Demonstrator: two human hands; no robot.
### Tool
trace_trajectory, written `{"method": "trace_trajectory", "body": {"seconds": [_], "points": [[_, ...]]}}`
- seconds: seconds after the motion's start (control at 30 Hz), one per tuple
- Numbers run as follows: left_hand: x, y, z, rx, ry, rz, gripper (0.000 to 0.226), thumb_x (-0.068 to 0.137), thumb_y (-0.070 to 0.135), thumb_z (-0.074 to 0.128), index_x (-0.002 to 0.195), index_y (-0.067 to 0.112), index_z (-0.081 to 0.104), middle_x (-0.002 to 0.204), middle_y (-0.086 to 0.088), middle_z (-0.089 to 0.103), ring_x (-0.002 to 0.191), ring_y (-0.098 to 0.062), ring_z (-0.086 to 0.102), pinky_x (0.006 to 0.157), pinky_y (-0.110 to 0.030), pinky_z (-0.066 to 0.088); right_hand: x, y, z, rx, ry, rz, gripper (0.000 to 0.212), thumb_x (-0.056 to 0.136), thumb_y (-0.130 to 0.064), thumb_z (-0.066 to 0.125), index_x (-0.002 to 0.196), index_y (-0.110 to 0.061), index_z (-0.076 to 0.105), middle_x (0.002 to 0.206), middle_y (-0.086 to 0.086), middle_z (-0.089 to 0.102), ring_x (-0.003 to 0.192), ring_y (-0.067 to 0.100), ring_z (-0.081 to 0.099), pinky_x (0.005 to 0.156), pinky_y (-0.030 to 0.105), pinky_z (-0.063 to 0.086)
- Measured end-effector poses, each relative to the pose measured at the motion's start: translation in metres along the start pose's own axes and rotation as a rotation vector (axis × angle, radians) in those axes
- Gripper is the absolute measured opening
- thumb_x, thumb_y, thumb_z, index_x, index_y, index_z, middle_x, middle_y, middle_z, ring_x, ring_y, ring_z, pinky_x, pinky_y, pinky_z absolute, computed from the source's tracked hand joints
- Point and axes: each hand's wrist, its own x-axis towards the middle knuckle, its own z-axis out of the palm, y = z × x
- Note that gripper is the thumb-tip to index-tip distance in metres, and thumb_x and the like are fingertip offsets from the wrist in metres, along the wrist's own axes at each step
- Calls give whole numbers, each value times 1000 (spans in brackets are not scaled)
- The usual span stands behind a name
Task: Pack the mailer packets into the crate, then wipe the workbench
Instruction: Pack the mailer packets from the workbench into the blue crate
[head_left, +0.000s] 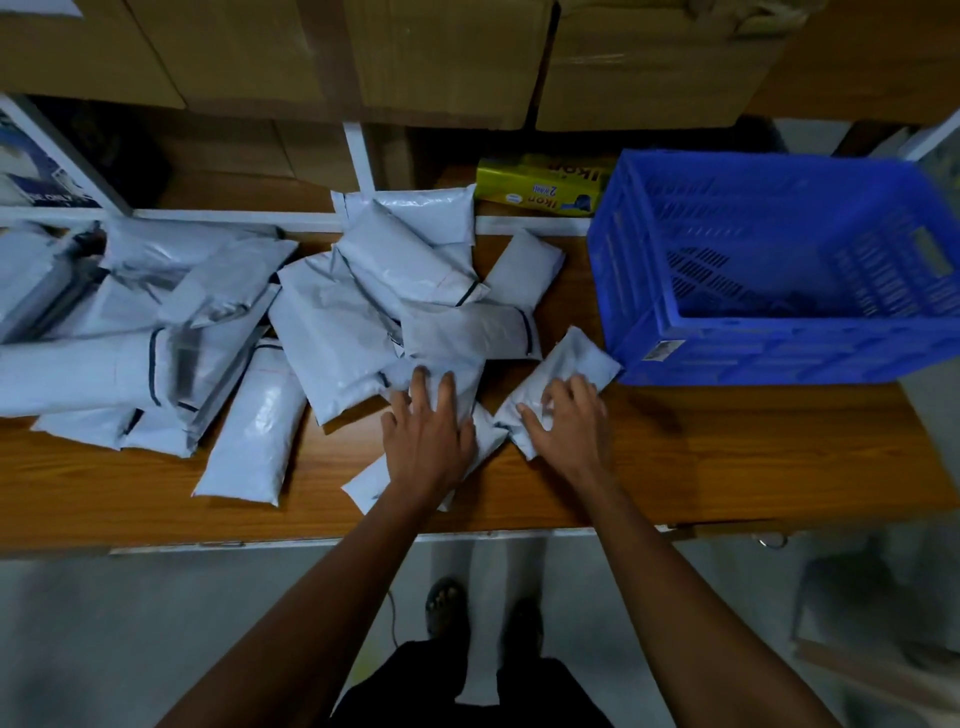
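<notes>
barely started, i'd say. from the far left, mailer packets lie heaped and overlapping across the tabletop, a big pile at the left edge, another loose mound toward the middle, with one long packet lying on its own near the front. none of them looks packed yet: the blue crate stands at the right end of the tabletop, and what i can see of its inside is dark mesh floor, with something dim in it that i can't make out. so the whole packing is left to do, and the wiping after that; i see no cloth anywhere.

the left hand lies palm down, fingers spread and fairly straight, pressing on a packet at the near edge of the middle mound; it isn't gripping, more resting or gathering. just beside it, the right hand has its fingers curled over a small packet that lies angled toward the crate's near corner, close to touching it. that one seems to be grasped, likely the first to go in. both arms reach straight forward from the body. behind, a yellow box sits on the shelf beside the crate.
</notes>
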Motion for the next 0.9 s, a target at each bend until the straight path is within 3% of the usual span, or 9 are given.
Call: {"method": "trace_trajectory", "body": {"seconds": [0.1,0.23,0.37,0.43,0.5,0.57,0.7,0.77,0.9], "points": [[-11,12,8,7,-21,-1,83,94,70,46,164,32,24,175,-17,10,147,-51,28,107,-60,40,5,-8,4,-62,-142,223,83,85,-80,58,150,-30,41,162,17,28,144,44,32,107,60,43],[-13,21,17,50,-15,9,85,95,70,46,167,36,16,176,-18,7,148,-53,27,106,-64,39,16,-5,13,-46,-365,231,89,85,-67,66,158,-34,28,174,11,-8,157,48,0,120,67,28],[-15,31,18,57,-6,-58,80,97,63,51,166,34,23,174,-19,14,144,-53,33,105,-61,41,7,19,-5,-74,-494,74,75,74,-42,75,142,-33,44,172,7,3,158,41,-1,127,62,11],[-20,40,18,74,-7,-87,78,96,62,51,164,33,26,171,-20,18,139,-51,36,104,-59,41,-2,33,-14,-54,-450,16,65,71,-35,73,131,-34,51,169,5,16,156,39,10,126,59,14],[-23,52,16,77,7,-119,75,93,63,50,160,32,32,167,-20,26,133,-49,40,101,-56,41,-7,42,-18,-33,-362,14,66,75,-38,71,137,-34,47,167,5,20,153,39,18,123,58,23],[-23,61,16,66,28,-132,72,92,65,50,154,30,37,163,-19,30,132,-48,41,101,-55,41,-6,46,-13,-40,-299,10,80,83,-53,68,154,-35,34,172,6,9,154,42,16,121,61,27],[-12,61,28,30,3,-108,75,99,62,47,165,36,24,175,-12,10,153,-49,23,108,-61,42,-7,54,3,-99,-309,-39,89,95,-65,55,167,-39,10,176,6,-9,159,44,4,123,66,22],[-10,60,33,42,-40,-113,74,103,59,41,168,39,12,178,-10,4,157,-49,16,110,-63,41,-14,58,6,-93,-267,-66,83,98,-57,55,167,-37,14,177,7,-2,160,43,7,123,65,24],[-5,67,24,64,-100,-131,69,104,53,42,167,38,17,177,-11,10,156,-50,18,114,-64,38,-15,59,-3,-53,-284,-84,77,92,-41,62,162,-35,30,174,4,11,157,40,15,119,60,34]]}}
